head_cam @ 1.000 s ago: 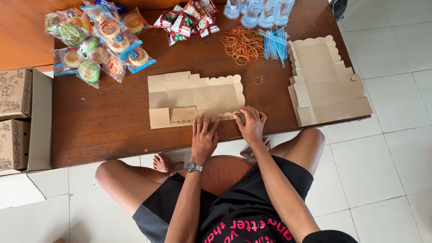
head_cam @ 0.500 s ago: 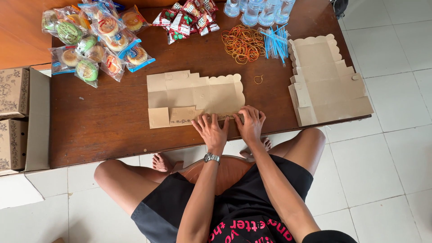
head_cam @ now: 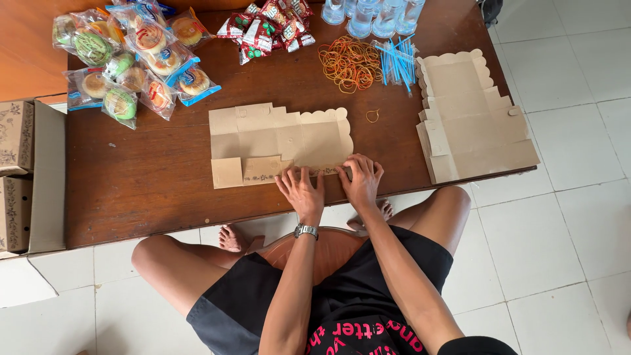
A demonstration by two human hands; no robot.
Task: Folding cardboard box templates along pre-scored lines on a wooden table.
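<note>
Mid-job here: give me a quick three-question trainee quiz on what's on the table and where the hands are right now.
1. True or false: both hands press on the near edge of the flat cardboard box blank.
2. What lies right of the blank? A) stack of flat blanks B) scissors C) plate
3. Which wrist wears a watch?

Key:
1. True: left hand and right hand rest side by side on its near edge.
2. A: the stack of flat blanks at the table's right end.
3. The left, a wristwatch.

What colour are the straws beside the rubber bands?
Blue straws, bundled in clear wrap right of the orange-yellow rubber bands; head view.
</note>
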